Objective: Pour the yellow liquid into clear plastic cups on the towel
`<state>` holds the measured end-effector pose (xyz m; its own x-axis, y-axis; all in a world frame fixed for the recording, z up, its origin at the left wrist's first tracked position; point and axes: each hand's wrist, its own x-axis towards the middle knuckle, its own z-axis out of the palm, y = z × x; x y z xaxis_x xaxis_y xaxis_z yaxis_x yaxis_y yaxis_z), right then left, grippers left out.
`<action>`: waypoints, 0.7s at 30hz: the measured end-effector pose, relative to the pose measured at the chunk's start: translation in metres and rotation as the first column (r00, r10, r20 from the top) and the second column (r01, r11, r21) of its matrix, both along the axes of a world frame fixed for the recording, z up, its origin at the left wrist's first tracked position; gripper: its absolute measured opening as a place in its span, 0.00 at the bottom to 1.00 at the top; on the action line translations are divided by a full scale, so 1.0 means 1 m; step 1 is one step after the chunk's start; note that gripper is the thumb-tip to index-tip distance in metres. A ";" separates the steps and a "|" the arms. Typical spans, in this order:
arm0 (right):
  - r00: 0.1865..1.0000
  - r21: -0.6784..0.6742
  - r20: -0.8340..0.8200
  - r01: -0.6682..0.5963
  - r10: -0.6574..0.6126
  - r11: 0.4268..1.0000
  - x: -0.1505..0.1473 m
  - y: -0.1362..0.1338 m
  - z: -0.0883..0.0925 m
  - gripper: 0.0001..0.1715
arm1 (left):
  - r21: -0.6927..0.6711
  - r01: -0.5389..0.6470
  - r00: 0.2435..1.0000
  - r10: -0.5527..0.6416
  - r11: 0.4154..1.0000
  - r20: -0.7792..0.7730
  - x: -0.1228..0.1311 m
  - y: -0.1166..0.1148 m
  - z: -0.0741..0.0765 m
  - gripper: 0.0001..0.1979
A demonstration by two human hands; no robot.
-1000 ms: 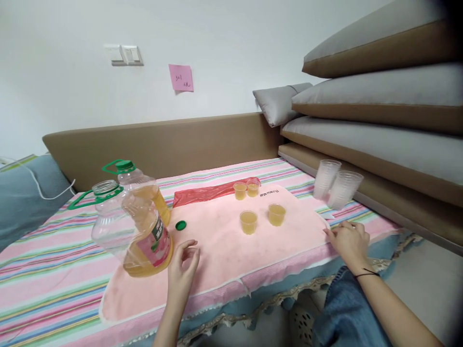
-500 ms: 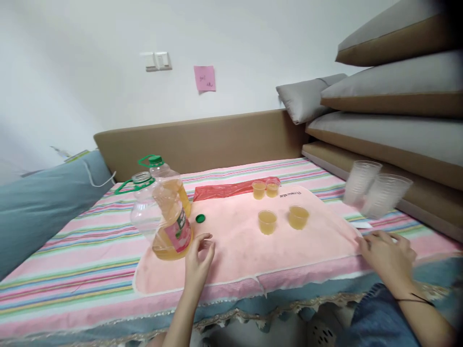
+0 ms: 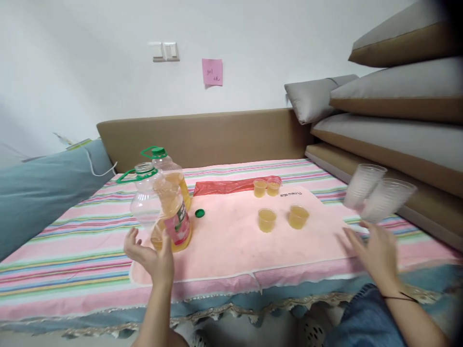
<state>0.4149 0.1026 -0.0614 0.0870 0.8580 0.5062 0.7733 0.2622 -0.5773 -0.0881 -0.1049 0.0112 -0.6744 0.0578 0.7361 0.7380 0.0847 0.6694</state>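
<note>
My left hand [image 3: 151, 253] is open, thumb and fingers apart, just in front of an uncapped plastic juice bottle [image 3: 177, 224] with a pink label; contact is unclear. Behind it stands a second juice bottle [image 3: 185, 190] with its green cap on. My right hand [image 3: 378, 248], slightly blurred, is open near two stacks of clear plastic cups, the nearer stack [image 3: 388, 200] and the farther stack [image 3: 363, 185]. Two cups of yellow juice, a left cup [image 3: 266, 220] and a right cup [image 3: 298, 217], stand mid-mat. A loose green cap [image 3: 199, 213] lies beside the bottles.
A pink mat [image 3: 224, 260] covers part of the striped cloth [image 3: 90, 231]. Two more juice cups [image 3: 260, 189] stand at the back by a red plastic bag [image 3: 224, 187]. Stacked grey cushions [image 3: 394, 130] rise on the right; a blue cushion [image 3: 47, 188] lies left.
My left hand has moved left, from beside the open bottle to its front, and its fingers have spread. My right hand has shifted slightly towards the cup stacks. The view has tilted a little.
</note>
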 end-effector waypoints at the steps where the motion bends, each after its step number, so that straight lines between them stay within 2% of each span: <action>1: 0.992 -0.028 -0.099 -0.078 0.075 0.997 -0.013 0.003 0.003 0.31 | 0.023 0.037 0.997 -0.038 0.999 0.065 -0.004 0.002 -0.001 0.37; 2: 0.980 -0.053 -0.146 -0.146 0.137 0.988 -0.027 0.007 0.004 0.35 | 0.044 0.080 0.989 -0.085 0.996 0.124 -0.008 0.003 -0.002 0.37; 4: 0.893 -0.113 -0.347 -0.343 0.286 0.933 -0.055 0.017 0.004 0.43 | 0.081 0.157 0.962 -0.171 0.984 0.213 -0.014 0.006 -0.003 0.35; 7: 0.782 -0.096 -0.505 -0.473 0.366 0.876 -0.090 0.029 0.001 0.45 | 0.105 0.219 0.932 -0.239 0.970 0.272 -0.019 0.010 -0.004 0.35; 9: 0.717 -0.070 -0.580 -0.516 0.386 0.854 -0.107 0.033 0.001 0.44 | 0.113 0.232 0.929 -0.254 0.966 0.271 -0.023 0.011 -0.004 0.36; 12: 0.657 -0.038 -0.657 -0.520 0.371 0.853 -0.123 0.033 0.004 0.41 | 0.110 0.244 0.931 -0.264 0.964 0.251 -0.027 0.012 -0.005 0.37; 16: 0.621 -0.011 -0.713 -0.473 0.324 0.881 -0.129 0.030 0.006 0.38 | 0.099 0.246 0.933 -0.263 0.964 0.244 -0.029 0.011 -0.005 0.39; 21: 0.609 0.000 -0.735 -0.439 0.297 0.899 -0.130 0.025 0.017 0.37 | 0.035 0.161 0.981 -0.164 0.986 0.100 -0.024 0.009 -0.006 0.41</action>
